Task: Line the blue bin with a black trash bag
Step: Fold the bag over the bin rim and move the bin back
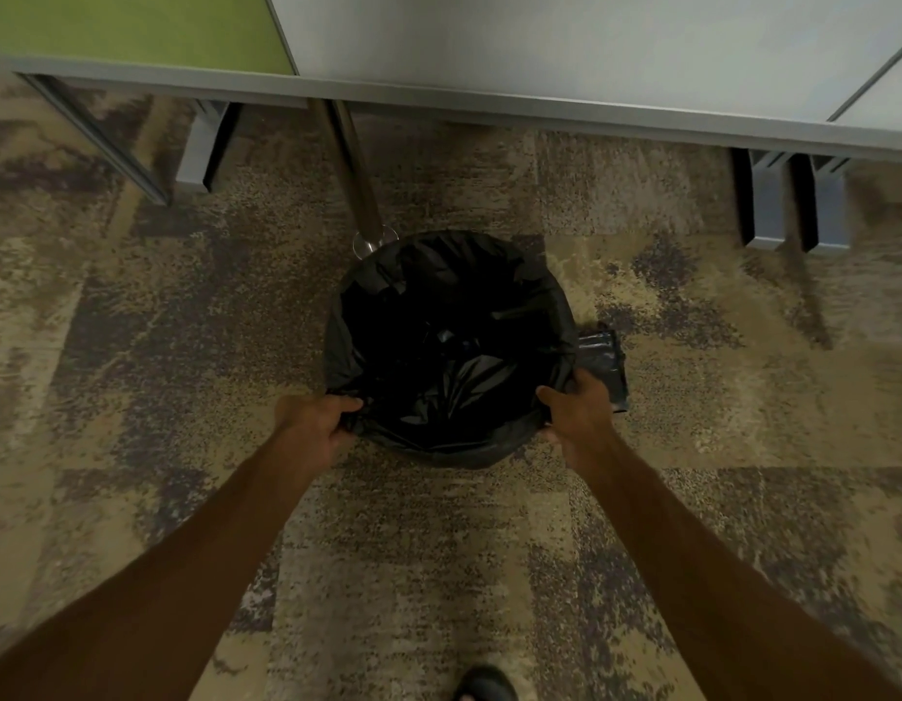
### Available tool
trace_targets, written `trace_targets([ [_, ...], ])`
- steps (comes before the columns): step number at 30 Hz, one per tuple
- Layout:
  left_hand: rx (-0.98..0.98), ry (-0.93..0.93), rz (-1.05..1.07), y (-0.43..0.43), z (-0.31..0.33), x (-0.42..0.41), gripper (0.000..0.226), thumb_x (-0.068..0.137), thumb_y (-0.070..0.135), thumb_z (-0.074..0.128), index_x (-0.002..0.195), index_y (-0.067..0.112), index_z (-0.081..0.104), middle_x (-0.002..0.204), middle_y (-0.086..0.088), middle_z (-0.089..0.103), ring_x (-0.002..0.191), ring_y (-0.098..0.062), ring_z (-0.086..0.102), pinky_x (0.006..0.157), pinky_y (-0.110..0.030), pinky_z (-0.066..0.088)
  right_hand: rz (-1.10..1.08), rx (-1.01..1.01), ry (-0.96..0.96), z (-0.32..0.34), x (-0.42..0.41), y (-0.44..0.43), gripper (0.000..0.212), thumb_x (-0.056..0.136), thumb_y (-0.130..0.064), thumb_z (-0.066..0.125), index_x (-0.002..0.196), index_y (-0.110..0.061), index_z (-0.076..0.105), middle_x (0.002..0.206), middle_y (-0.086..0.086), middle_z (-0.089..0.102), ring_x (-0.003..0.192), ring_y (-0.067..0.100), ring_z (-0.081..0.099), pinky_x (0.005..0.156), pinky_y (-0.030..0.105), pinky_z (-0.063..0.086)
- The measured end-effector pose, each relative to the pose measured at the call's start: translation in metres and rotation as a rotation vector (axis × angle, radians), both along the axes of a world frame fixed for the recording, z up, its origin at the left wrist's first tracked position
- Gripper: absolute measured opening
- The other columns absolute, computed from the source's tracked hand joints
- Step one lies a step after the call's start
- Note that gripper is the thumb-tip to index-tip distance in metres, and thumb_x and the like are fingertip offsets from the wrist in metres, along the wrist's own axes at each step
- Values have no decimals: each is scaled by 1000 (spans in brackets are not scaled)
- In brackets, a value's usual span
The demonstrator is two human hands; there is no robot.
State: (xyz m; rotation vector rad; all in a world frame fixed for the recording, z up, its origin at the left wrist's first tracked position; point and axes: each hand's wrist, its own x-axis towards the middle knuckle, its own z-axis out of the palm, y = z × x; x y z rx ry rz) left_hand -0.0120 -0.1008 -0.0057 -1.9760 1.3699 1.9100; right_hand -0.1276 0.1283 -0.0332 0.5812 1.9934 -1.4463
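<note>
A black trash bag (pixel 449 346) is spread open over a round bin standing on the carpet, and its film folds down over the rim all around. The bag hides the bin completely, so no blue shows. My left hand (pixel 317 422) grips the bag's edge at the near left of the rim. My right hand (pixel 578 412) grips the edge at the near right. Both arms reach in from the bottom of the head view.
A folded black bag bundle (pixel 603 366) lies on the carpet just right of the bin. A metal desk leg (pixel 358 179) stands right behind the bin, under a grey desk edge (pixel 540 106). Desk supports (pixel 788 199) stand at the far right. A dark shoe (pixel 484 685) is at the bottom.
</note>
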Motion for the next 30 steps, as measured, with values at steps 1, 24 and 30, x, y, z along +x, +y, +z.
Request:
trace_targets([
  [1,-11,2,-2,0,0,0,37,80,-10,65,116,-8,57,123,-22,61,102,-32,63,78,-37,51,-9,-8,1,-1,0,1,35,91,-3,59,125,-7,54,123,15,60,107,39,61,84,58,55],
  [24,110,114,-12,-128,15,88,45,87,-4,58,131,-5,49,135,-22,54,122,-36,53,98,-42,46,-31,-135,47,39,76,-115,36,89,3,59,122,-11,58,96,5,69,76,18,69,55,32,59],
  [30,61,112,69,-228,8,128,45,77,-3,69,120,-6,59,123,-22,63,95,-30,63,61,-33,52,6,-138,50,46,104,-212,40,89,1,60,127,-9,57,116,15,67,89,29,68,85,55,55],
])
